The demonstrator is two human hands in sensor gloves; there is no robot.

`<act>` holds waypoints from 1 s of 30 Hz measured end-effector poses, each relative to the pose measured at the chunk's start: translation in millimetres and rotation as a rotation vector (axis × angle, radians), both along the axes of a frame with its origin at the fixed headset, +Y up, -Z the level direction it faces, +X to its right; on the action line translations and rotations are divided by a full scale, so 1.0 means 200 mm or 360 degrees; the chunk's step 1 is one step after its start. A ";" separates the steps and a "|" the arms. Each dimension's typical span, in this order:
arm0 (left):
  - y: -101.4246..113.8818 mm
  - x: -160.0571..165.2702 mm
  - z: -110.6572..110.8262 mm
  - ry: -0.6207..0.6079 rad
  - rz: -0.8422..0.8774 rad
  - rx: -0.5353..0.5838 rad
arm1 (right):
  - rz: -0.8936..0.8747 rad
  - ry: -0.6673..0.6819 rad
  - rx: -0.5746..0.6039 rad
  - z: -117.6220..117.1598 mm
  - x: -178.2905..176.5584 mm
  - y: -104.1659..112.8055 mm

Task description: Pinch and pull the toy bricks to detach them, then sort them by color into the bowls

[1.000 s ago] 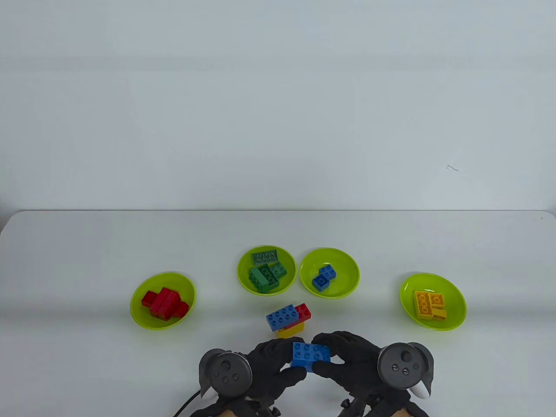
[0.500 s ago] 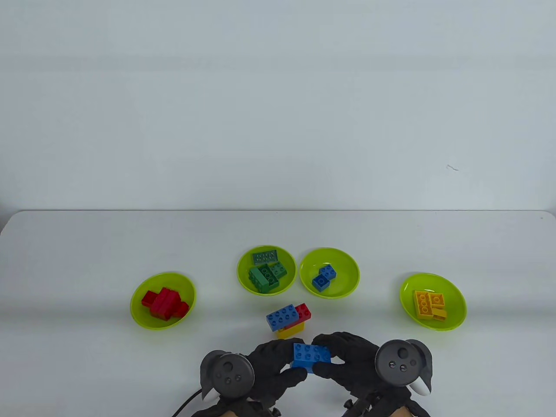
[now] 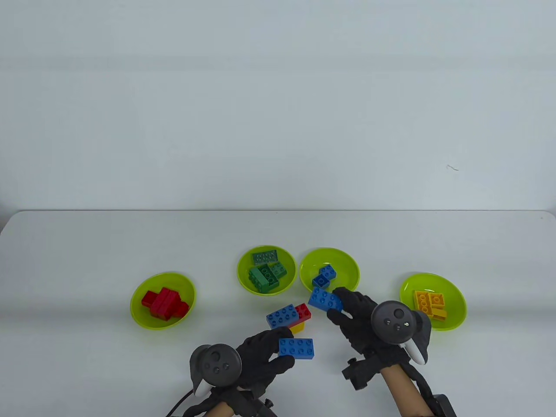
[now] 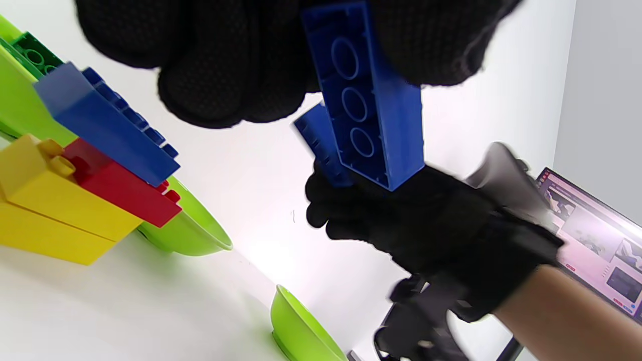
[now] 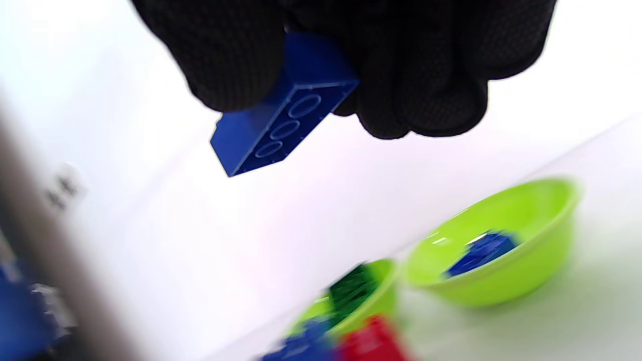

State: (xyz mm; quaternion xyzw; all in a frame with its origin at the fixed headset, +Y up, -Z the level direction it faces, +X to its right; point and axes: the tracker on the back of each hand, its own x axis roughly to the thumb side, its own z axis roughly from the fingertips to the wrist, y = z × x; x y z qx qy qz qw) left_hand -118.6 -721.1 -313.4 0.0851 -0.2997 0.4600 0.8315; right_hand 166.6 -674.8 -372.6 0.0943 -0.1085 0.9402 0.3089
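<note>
My left hand [image 3: 284, 352] pinches a blue eight-stud brick [image 3: 296, 348] just above the table's front; in the left wrist view this brick [image 4: 371, 110] hangs from the gloved fingers [image 4: 225, 60]. Higher up, my right hand [image 3: 339, 306] pinches a second blue brick [image 3: 325, 299] at the near rim of the blue-brick bowl [image 3: 345, 265]. The right wrist view shows that brick [image 5: 281, 120] below the fingertips [image 5: 401, 65], with the bowl [image 5: 526, 281] beyond. A joined cluster [image 3: 289, 316] of a blue, a red and a yellow brick stands on the table between the hands.
Four lime bowls stand in a row: the red-brick bowl [image 3: 134, 304] at left, the green-brick bowl [image 3: 241, 269], the blue one, and the yellow-brick bowl [image 3: 454, 299] at right. A screen [image 4: 597, 250] shows beyond the table's edge in the left wrist view.
Both hands held one stack of blue bricks at the front. It has come apart: the right hand carried one brick up toward the blue bowl, while the left keeps the other.
</note>
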 end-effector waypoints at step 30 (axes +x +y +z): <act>0.00 -0.03 0.00 -0.0006 0.0102 -0.0045 | -0.0175 0.0366 -0.0035 0.14 -0.10 0.02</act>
